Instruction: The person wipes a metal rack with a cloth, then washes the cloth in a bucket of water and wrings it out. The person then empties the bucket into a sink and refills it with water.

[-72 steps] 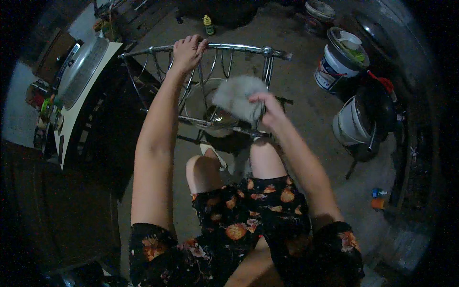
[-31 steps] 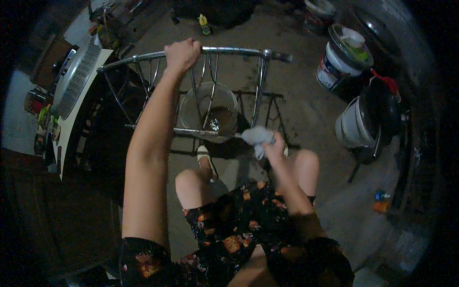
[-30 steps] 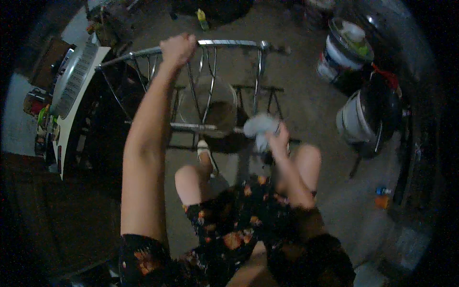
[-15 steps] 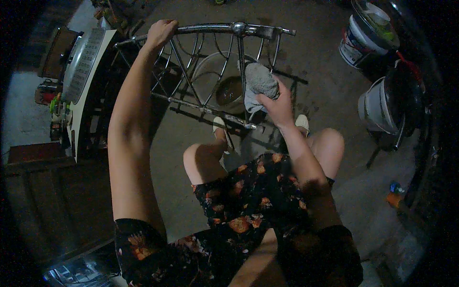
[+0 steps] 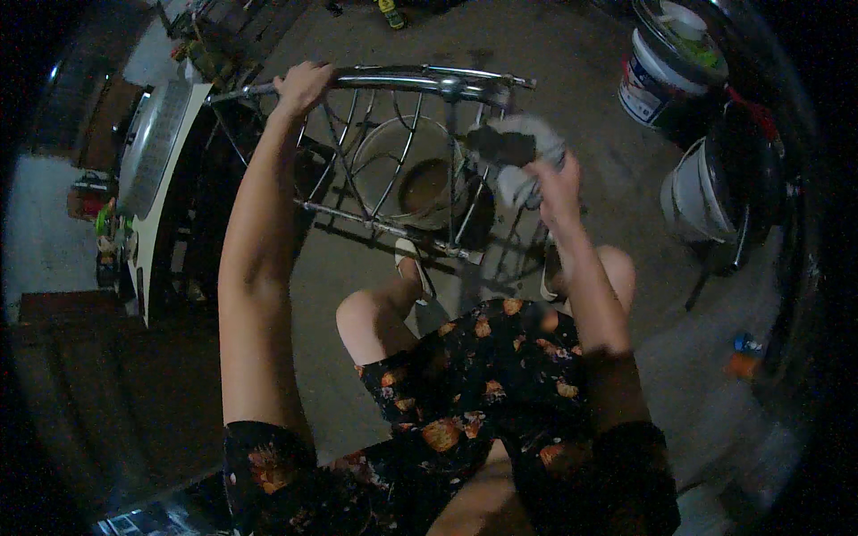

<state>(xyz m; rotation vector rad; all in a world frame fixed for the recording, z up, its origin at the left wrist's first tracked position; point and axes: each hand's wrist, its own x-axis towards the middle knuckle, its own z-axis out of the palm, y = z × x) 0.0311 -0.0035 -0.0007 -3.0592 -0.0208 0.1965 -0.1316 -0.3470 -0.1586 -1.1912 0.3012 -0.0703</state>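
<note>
A shiny metal frame (image 5: 398,82) with a ball on its top rail and curved inner bars stands tilted before me. My left hand (image 5: 306,87) is closed around the top rail near its left end. In my right hand (image 5: 561,189) is a grey-white cloth (image 5: 542,134), bunched up and blurred by motion. This hand is at the frame's right side, with the cloth beside the right-hand bars; I cannot tell whether it touches them. Through the bars shows a pale bucket (image 5: 368,154) holding brownish water.
To the right are a white lidded bucket (image 5: 652,82) and a grey-white bucket (image 5: 693,201). A cream-edged table (image 5: 170,214) stands at the left above a dark wooden cabinet (image 5: 116,384). A yellow bottle (image 5: 391,12) is on the floor at the far side.
My right hand has moved right with the cloth, away from the frame's right upright. The frame, with my left hand still on it, appears slightly lower in view.
</note>
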